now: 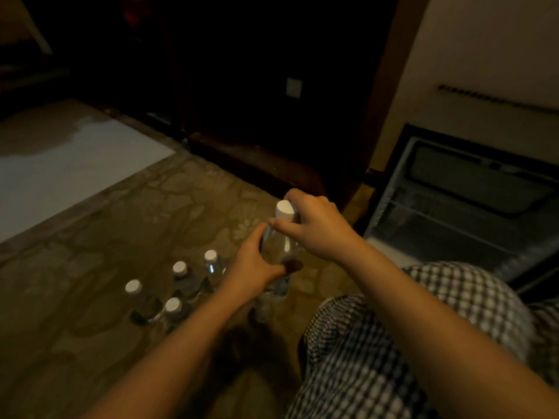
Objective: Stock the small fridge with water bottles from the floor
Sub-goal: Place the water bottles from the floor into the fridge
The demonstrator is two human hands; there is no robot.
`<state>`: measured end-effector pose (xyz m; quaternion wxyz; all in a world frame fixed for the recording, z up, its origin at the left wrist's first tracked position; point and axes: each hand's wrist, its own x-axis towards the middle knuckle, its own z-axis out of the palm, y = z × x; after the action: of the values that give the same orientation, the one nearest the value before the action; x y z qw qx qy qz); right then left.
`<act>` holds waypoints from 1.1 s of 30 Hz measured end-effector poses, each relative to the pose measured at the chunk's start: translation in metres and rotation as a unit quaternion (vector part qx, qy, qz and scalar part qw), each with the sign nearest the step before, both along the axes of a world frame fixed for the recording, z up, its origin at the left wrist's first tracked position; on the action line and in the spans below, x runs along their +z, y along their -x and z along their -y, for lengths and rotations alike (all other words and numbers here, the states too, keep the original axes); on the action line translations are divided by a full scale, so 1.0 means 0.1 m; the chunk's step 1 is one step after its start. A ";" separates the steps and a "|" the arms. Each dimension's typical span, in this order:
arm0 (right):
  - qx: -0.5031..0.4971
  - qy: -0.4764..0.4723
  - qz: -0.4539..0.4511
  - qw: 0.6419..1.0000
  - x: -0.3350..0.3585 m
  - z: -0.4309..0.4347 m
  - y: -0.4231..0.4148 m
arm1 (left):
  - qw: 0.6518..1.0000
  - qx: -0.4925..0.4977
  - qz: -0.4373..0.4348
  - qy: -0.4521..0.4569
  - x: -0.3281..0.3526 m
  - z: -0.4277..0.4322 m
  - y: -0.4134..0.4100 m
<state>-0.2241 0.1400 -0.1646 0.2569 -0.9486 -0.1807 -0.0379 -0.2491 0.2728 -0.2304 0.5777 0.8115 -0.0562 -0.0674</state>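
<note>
The room was dark. The person held one bottle (279,246) upright above the carpet (121,231): the left hand (252,269) grasped its body, the right hand (314,228) gripped the neck under the white cap (285,209). Four other bottles (181,285) stood on the floor, bodies hard to see. The fridge (465,207) stood open on the right, its far side cut off

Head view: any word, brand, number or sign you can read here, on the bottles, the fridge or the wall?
None can be read.
Held bottle, in the left hand and right hand: label band too dark and blurred.
Four floor bottles: white caps blank, labels unreadable.
Fridge: no marking shows.
Pale square plate on the dark cabinet: nothing legible.
</note>
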 end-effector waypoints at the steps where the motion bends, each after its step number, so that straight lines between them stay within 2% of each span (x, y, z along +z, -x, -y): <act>1: 0.001 -0.003 0.015 1.000 0.08 0.12 -0.02 | 1.000 -0.018 0.017 -0.004 0.07 0.09 -0.08; 9: -0.026 -0.028 0.042 0.998 0.74 1.20 -0.11 | 0.976 -0.156 0.144 -0.054 0.68 0.95 -0.65; 18: -0.123 -0.011 0.066 0.990 1.02 2.23 -0.09 | 0.940 -0.268 0.191 -0.094 1.02 1.99 -1.05; 24: -0.163 -0.040 0.068 0.983 0.88 2.81 -0.07 | 0.919 -0.290 0.237 -0.124 0.97 2.61 -1.15; 33: -0.231 -0.089 0.043 0.968 0.24 3.40 -0.04 | 0.905 -0.340 0.193 -0.168 0.41 3.33 -1.28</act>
<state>-0.2200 -0.2002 -0.1411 0.3170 -0.9354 0.0362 -0.1526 -0.1208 -0.0607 -0.1890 0.3524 0.8254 -0.4272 -0.1099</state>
